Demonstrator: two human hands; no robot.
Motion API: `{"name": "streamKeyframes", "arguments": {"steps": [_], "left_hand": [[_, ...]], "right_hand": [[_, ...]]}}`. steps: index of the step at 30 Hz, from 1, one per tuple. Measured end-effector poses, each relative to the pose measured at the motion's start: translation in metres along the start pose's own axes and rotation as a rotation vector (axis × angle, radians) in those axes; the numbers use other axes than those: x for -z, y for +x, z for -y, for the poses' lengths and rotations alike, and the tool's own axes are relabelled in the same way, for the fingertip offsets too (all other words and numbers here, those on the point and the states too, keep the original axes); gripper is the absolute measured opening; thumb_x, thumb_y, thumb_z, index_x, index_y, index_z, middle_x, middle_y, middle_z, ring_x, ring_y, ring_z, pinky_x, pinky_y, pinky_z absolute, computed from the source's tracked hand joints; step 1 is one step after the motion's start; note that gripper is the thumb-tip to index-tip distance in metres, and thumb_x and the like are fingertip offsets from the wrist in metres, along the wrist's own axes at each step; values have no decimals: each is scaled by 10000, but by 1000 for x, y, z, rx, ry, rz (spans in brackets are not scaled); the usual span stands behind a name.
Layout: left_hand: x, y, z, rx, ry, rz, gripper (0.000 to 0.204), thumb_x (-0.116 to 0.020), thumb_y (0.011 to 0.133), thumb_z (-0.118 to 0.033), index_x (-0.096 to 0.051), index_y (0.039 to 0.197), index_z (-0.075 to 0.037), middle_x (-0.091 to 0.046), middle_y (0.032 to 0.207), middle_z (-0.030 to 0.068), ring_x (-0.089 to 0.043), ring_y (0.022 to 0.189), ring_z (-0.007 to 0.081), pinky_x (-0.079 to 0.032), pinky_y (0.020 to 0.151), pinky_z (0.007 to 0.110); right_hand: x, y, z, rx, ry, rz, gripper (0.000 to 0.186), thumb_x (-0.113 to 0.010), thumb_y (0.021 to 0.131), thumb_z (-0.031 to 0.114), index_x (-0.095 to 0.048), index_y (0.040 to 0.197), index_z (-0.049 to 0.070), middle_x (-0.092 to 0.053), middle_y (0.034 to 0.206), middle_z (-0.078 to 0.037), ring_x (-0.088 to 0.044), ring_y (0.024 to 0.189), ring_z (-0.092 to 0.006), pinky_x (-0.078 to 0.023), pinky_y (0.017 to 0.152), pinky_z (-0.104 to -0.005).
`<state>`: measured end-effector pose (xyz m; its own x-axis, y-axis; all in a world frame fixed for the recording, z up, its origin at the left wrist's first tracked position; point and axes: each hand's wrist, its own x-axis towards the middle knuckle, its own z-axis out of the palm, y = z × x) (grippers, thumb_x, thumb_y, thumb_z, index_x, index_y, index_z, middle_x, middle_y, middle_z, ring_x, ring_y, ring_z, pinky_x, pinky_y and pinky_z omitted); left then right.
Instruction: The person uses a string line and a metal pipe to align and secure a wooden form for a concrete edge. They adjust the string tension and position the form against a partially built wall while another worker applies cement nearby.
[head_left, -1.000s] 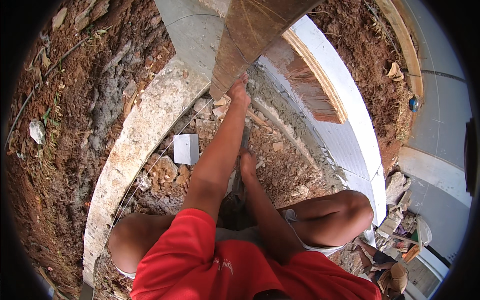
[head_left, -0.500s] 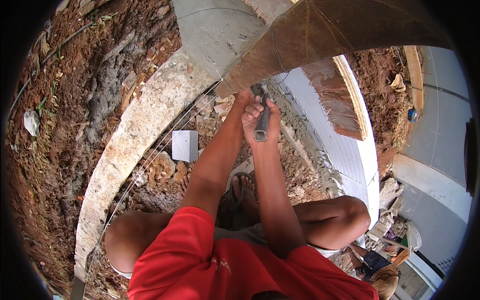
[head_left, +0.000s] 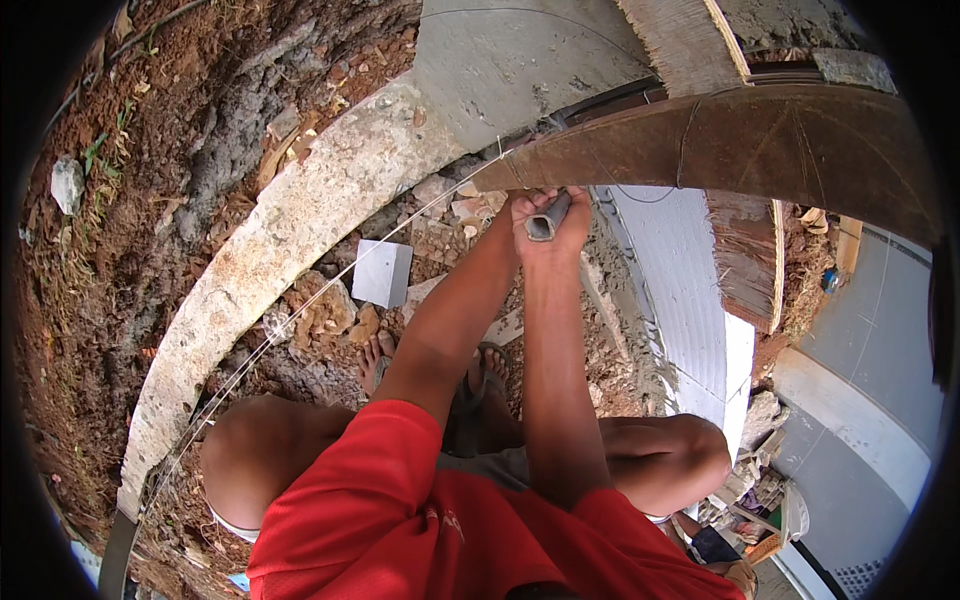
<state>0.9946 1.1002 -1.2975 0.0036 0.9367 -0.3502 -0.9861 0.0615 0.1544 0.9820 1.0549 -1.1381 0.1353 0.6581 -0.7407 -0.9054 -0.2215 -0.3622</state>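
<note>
Both hands are out in front of me, under the edge of a brown, weathered board (head_left: 640, 150). My right hand (head_left: 572, 222) is palm up, fingers closed round a grey, hollow metal tube (head_left: 541, 229) whose open end points back at me. Right beside it, my left hand (head_left: 515, 205) reaches to the board's near end. Its fingers are mostly hidden behind the right hand and the board, so its grip does not show. White string (head_left: 345, 275) runs from the board's tip down to the lower left.
A curved concrete edge (head_left: 250, 230) borders reddish soil on the left. A white block (head_left: 382, 273) lies on rubble between it and my arms. On the right stand a white block wall (head_left: 675, 270) with wet mortar and a splintered plywood piece (head_left: 745, 250). A person crouches at lower right.
My view has shifted, and the board now lies more level across it. My hands appear farther right and closer under the board. The tube's open end faces me more directly.
</note>
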Motion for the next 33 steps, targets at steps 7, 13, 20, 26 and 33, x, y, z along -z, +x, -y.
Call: {"name": "streamKeyframes", "arguments": {"steps": [7, 13, 20, 26, 33], "left_hand": [[6, 8, -1, 25, -170, 165, 357, -755, 913, -188, -643, 1213, -30, -698, 1051, 88, -685, 859, 164, -579, 785, 303], [10, 12, 7, 67, -272, 249, 355, -754, 922, -220, -640, 1207, -42, -698, 1056, 91, -686, 867, 156, -584, 793, 308], [55, 43, -20, 186, -408, 592, 355, -753, 934, -257, -636, 1201, -55, -697, 1062, 95, -688, 876, 147, -590, 802, 315], [-15, 3, -8, -90, -216, 103, 314, -729, 913, -130, -596, 1181, -34, -677, 1038, 102, -706, 845, 248, -644, 727, 449], [-15, 0, -4, -32, -109, 15, 316, -729, 914, -140, -600, 1183, -35, -678, 1041, 101, -703, 849, 247, -639, 733, 446]], "right_hand": [[4, 4, -4, -3, -159, 54, 306, -403, 1051, 369, -528, 892, 139, -499, 674, -13, -489, 542, -184, -413, 489, -353], [8, 8, 2, -16, -238, 156, 332, -410, 1051, 324, -565, 881, 84, -549, 702, -23, -513, 574, -147, -419, 514, -324], [-9, -8, -23, 44, -206, 174, 296, -457, 1043, 309, -609, 955, 70, -607, 761, -22, -527, 587, -151, -401, 521, -296], [5, 3, -4, 123, -122, 161, 260, -485, 1033, 305, -630, 1012, 90, -670, 856, -49, -546, 602, -159, -411, 531, -301], [-1, -2, -4, 42, -192, 275, 251, -505, 1028, 309, -629, 1013, 90, -689, 915, -64, -562, 645, -158, -418, 544, -303]]}}
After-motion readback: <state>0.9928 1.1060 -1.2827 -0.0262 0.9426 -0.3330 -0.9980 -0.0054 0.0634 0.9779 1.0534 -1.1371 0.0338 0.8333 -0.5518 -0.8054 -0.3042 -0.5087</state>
